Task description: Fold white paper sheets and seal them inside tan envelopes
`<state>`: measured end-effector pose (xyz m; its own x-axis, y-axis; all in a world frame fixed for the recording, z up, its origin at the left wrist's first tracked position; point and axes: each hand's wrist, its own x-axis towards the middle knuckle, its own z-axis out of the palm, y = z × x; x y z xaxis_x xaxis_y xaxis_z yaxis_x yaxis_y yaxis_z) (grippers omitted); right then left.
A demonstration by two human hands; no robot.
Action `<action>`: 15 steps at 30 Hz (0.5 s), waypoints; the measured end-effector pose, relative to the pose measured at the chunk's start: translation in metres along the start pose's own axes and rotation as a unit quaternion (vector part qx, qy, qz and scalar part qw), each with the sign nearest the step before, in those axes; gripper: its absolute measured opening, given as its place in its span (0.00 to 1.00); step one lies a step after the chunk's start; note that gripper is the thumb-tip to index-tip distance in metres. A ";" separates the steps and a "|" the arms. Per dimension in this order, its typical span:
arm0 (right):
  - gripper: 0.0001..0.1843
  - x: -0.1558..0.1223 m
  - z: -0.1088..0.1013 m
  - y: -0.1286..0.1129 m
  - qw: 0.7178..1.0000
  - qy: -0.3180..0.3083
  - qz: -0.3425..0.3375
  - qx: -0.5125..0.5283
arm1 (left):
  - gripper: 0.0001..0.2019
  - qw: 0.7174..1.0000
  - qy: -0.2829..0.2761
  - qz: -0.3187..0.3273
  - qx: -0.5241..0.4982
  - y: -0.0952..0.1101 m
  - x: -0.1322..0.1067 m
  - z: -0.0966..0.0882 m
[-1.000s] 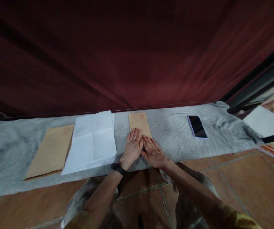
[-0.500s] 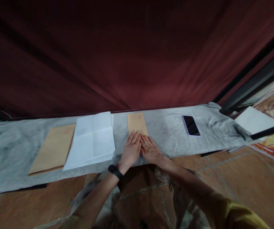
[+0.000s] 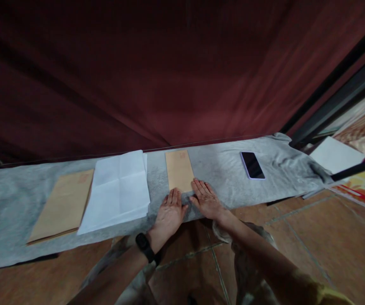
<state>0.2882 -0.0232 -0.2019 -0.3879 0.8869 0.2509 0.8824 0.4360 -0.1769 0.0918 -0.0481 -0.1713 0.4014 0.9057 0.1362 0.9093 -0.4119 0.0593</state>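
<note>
A small brown envelope (image 3: 179, 170) lies flat on the grey cloth (image 3: 220, 173) in the middle. My left hand (image 3: 168, 213) rests flat on the cloth just below the envelope's near edge, fingers stretched out, a black band on its wrist. My right hand (image 3: 206, 199) lies flat beside it, fingertips at the envelope's near right corner. Neither hand holds anything.
A stack of creased white paper (image 3: 117, 189) lies left of the envelope, with a larger brown envelope (image 3: 61, 204) further left. A dark phone (image 3: 252, 164) lies on the cloth to the right. A red curtain hangs behind. The floor is brown tile (image 3: 312, 241).
Both hands have slid back toward me off the small envelope, leaving nearly all of it uncovered. The camera has shifted slightly.
</note>
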 end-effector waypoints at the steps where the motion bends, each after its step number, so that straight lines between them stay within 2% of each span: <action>1: 0.34 0.000 -0.002 -0.002 1.000 0.006 0.007 0.004 | 0.24 1.000 -0.006 0.005 0.005 0.000 0.002 -0.002; 4: 0.33 0.002 -0.006 -0.014 0.999 0.012 -0.019 0.033 | 0.21 1.000 -0.016 0.024 0.011 -0.002 0.008 -0.008; 8: 0.31 0.004 -0.008 -0.029 0.994 -0.010 -0.081 0.077 | 0.23 1.000 -0.018 -0.003 0.001 -0.002 0.010 -0.012; 15: 0.32 -0.008 -0.006 -0.019 0.995 -0.005 -0.081 0.059 | 0.15 0.992 0.048 -0.077 -0.083 -0.015 0.007 -0.013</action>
<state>0.2758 -0.0394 -0.1947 -0.5253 0.8053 0.2748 0.7713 0.5871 -0.2458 0.0799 -0.0370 -0.1579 0.2400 0.9485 0.2065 0.9252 -0.2879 0.2472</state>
